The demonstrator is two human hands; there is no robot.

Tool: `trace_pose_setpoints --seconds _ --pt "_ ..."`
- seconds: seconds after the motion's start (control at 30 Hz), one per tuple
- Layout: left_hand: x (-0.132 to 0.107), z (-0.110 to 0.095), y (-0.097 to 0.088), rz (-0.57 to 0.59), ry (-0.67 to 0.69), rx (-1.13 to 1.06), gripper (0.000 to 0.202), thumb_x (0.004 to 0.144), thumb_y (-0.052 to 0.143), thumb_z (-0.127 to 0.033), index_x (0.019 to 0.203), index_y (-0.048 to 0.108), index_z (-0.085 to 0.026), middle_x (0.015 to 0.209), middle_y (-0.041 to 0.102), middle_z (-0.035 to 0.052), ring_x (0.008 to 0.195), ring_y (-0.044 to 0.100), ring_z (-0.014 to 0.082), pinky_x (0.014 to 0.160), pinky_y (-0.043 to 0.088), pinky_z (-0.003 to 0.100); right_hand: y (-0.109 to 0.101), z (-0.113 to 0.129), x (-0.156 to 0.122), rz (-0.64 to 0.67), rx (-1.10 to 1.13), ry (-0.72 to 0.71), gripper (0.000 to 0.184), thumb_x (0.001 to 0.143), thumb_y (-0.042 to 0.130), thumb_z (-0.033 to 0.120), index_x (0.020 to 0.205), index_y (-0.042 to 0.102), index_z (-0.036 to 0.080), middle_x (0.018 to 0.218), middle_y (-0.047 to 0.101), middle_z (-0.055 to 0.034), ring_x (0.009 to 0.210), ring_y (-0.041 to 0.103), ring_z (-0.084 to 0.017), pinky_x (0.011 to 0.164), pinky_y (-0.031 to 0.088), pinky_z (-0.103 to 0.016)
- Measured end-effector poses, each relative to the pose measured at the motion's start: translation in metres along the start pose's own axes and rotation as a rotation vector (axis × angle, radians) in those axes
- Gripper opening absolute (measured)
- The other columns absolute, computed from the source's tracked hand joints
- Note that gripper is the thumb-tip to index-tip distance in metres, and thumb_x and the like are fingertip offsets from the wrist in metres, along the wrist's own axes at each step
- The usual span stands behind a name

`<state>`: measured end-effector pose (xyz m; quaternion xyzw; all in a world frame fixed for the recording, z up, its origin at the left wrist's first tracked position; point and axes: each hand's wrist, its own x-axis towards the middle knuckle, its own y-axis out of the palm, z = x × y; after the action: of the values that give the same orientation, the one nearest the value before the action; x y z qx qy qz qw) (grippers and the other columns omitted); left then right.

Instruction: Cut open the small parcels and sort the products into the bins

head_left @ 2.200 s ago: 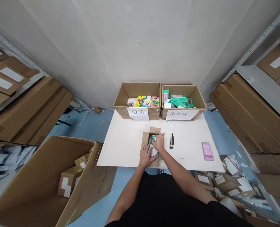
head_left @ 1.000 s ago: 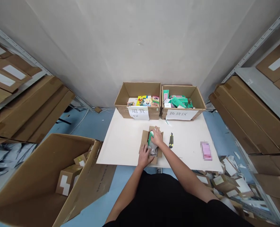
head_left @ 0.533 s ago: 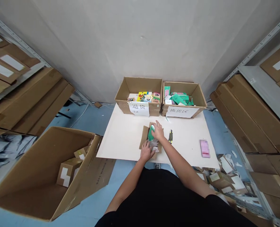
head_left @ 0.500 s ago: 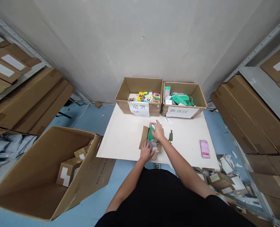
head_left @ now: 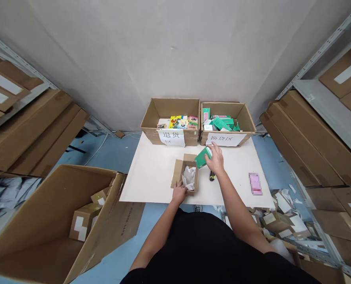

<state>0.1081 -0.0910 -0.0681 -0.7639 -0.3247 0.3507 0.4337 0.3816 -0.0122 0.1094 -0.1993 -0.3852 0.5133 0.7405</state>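
My right hand (head_left: 216, 158) grips a small green box (head_left: 203, 157) with a white end, held in the air above the table. Below and to its left, a small open cardboard box (head_left: 196, 182) stands with its flaps spread. Crumpled whitish packing paper (head_left: 189, 177) lies inside that box. The fingers of my left hand (head_left: 179, 192) are closed on the box's near left corner. Partly hidden under my right hand and wrist, a yellow-and-black utility knife (head_left: 212, 176) rests on the table.
Two labelled cartons stand at the table's back: the left carton (head_left: 148, 136) has colourful small packs, the right carton (head_left: 249, 127) green boxes. A blurred pink item (head_left: 255, 184) lies on the right of the white table (head_left: 145, 173). A large open carton (head_left: 30, 221) stands left; shelves flank both sides.
My right hand has lifted the green box out of the small cardboard box and moved it up and right. My left hand has shifted slightly down and left, at the cardboard box's corner.
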Motion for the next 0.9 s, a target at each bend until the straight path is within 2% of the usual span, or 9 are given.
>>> trace_pose_setpoints --seconds 0.07,0.13,0.27,0.4,0.53,0.63,0.73,0.8,0.9 --pt "0.003 0.003 0.002 -0.021 -0.038 -0.007 0.014 0.083 0.075 -0.020 0.094 0.083 -0.026 0.100 0.080 0.0125 0.130 0.057 0.0377 0.127 0.015 0.063 -0.005 -0.017 -0.004 -0.032 -0.032 0.034 0.051 0.090 0.059 0.024 0.141 0.060 0.022 0.162 0.044 -0.0134 0.139 0.046 -0.035 0.118 0.041 -0.054" --pt "0.006 0.013 -0.002 -0.066 -0.046 -0.017 0.018 0.086 0.070 -0.017 0.090 0.084 -0.027 0.095 0.079 0.0125 0.124 0.059 0.0366 0.128 0.014 0.062 0.003 -0.034 -0.011 -0.040 -0.060 0.077 0.052 0.089 0.059 0.024 0.141 0.060 0.022 0.161 0.045 -0.0138 0.139 0.047 -0.035 0.117 0.042 -0.054" --pt "0.006 0.051 -0.025 -0.151 -0.071 0.041 0.022 0.087 0.066 -0.016 0.089 0.084 -0.027 0.092 0.077 0.0132 0.121 0.059 0.0354 0.127 0.019 0.061 0.055 -0.057 -0.027 0.024 -0.077 0.185 0.052 0.089 0.058 0.023 0.140 0.061 0.020 0.159 0.047 -0.0157 0.139 0.046 -0.035 0.116 0.042 -0.052" --pt "-0.002 0.092 -0.051 -0.222 -0.106 0.093 0.023 0.086 0.063 -0.014 0.090 0.083 -0.026 0.096 0.075 0.0137 0.125 0.058 0.0352 0.123 0.030 0.059 0.116 -0.063 -0.048 0.170 -0.051 0.236 0.051 0.088 0.059 0.021 0.139 0.063 0.021 0.159 0.047 -0.0153 0.141 0.045 -0.034 0.117 0.042 -0.050" --pt "-0.011 0.104 -0.068 -0.259 -0.155 0.019 0.035 0.081 0.062 -0.008 0.105 0.080 -0.026 0.112 0.073 0.0139 0.130 0.056 0.0332 0.112 0.046 0.049 0.145 -0.070 -0.065 0.285 0.045 0.261 0.051 0.088 0.065 0.029 0.139 0.066 0.022 0.163 0.045 -0.0150 0.141 0.049 -0.034 0.117 0.043 -0.049" --pt "-0.006 0.087 -0.078 -0.443 -0.259 -0.057 0.046 0.080 0.061 -0.007 0.121 0.075 -0.026 0.130 0.068 0.0130 0.130 0.057 0.0319 0.108 0.051 0.046 0.148 -0.078 -0.072 0.289 0.154 0.323 0.051 0.090 0.062 0.035 0.140 0.066 0.022 0.164 0.044 -0.0144 0.139 0.055 -0.032 0.112 0.049 -0.046" --pt "0.019 0.049 -0.087 -0.647 -0.275 -0.131 0.049 0.087 0.056 -0.008 0.130 0.071 -0.025 0.140 0.063 0.0124 0.133 0.056 0.0306 0.112 0.049 0.045 0.144 -0.083 -0.073 0.241 0.234 0.327 0.052 0.088 0.059 0.031 0.138 0.067 0.022 0.158 0.051 -0.0141 0.140 0.056 -0.029 0.113 0.049 -0.044" --pt "0.045 0.020 -0.091 -0.626 -0.168 -0.191 0.046 0.091 0.055 -0.010 0.132 0.071 -0.025 0.140 0.063 0.0122 0.133 0.057 0.0296 0.115 0.048 0.045 0.140 -0.083 -0.072 0.196 0.280 0.336 0.050 0.089 0.053 0.028 0.137 0.066 0.020 0.149 0.061 -0.0147 0.136 0.060 -0.027 0.114 0.048 -0.043" --pt "0.088 -0.017 -0.091 -0.407 -0.041 -0.264 0.051 0.091 0.062 -0.018 0.141 0.065 -0.024 0.146 0.060 0.0131 0.133 0.059 0.0309 0.113 0.049 0.045 0.132 -0.078 -0.069 0.149 0.317 0.406 0.050 0.095 0.044 0.027 0.140 0.063 0.019 0.132 0.072 -0.0136 0.123 0.068 -0.025 0.109 0.052 -0.041"
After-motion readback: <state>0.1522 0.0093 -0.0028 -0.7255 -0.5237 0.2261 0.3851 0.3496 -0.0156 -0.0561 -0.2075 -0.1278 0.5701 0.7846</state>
